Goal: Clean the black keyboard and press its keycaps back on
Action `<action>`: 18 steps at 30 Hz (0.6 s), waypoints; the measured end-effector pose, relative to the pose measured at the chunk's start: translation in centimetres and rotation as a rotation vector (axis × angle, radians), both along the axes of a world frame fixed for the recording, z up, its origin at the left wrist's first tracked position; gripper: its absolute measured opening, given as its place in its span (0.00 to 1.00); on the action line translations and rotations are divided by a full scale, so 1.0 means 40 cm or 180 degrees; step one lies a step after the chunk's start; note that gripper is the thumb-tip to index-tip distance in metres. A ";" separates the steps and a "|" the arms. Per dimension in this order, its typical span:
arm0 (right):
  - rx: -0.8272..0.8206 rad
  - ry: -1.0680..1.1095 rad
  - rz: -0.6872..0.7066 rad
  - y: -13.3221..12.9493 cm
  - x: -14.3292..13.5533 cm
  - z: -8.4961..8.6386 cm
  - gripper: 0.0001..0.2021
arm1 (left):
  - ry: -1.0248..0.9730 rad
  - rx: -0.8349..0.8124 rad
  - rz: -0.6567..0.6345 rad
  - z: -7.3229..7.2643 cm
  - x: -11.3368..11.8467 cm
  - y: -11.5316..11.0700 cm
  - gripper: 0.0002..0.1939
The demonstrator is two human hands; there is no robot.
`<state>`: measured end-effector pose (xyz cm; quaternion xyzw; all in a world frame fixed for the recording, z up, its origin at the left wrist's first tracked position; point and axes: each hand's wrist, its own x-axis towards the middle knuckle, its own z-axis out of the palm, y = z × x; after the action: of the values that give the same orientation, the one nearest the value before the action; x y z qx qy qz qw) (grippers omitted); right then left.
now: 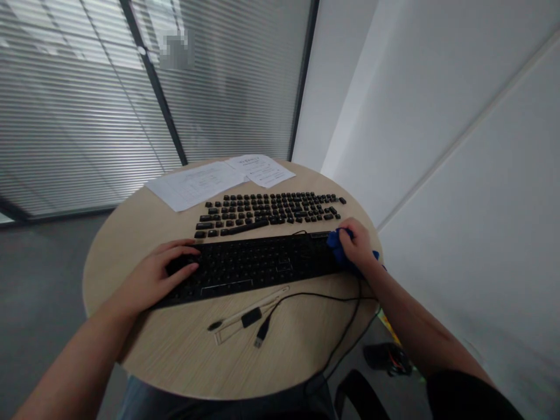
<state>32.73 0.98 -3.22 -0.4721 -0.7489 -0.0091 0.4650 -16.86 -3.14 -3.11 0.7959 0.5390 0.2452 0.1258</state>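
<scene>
While our left hand [151, 277] rests half-open, fingers and thumb apart, over the keyboard's nine o'clock end, our right hand [357, 242] closes around a bunched blue cloth [336, 245] at its three o'clock end.
The black keyboard [245, 265] lies across the middle of the round desk [184, 356]; just beyond it, toward one o'clock, we see loose black keycaps [301, 214] in rows. Printed papers [205, 179] lie near twelve o'clock, and a USB plug [262, 332] on its black cable sits toward five o'clock, near a slim pale tool [251, 317].
</scene>
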 end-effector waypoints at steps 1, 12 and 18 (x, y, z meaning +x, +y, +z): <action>0.0024 0.0115 -0.0184 -0.001 0.007 0.014 0.06 | -0.0046 0.0028 0.0013 0.002 -0.001 -0.001 0.26; 0.1441 0.0702 -0.0775 -0.039 0.146 0.362 0.07 | -0.0697 0.0627 0.0794 0.091 0.045 -0.075 0.19; 0.2256 0.0578 -0.0791 -0.132 0.221 0.596 0.13 | -0.0362 0.1374 -0.0045 0.178 0.231 -0.203 0.12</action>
<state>41.57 -4.30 20.63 -0.3680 -0.5922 -0.2818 0.6591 -7.61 -11.25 4.01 0.7931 0.4604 0.3985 -0.0156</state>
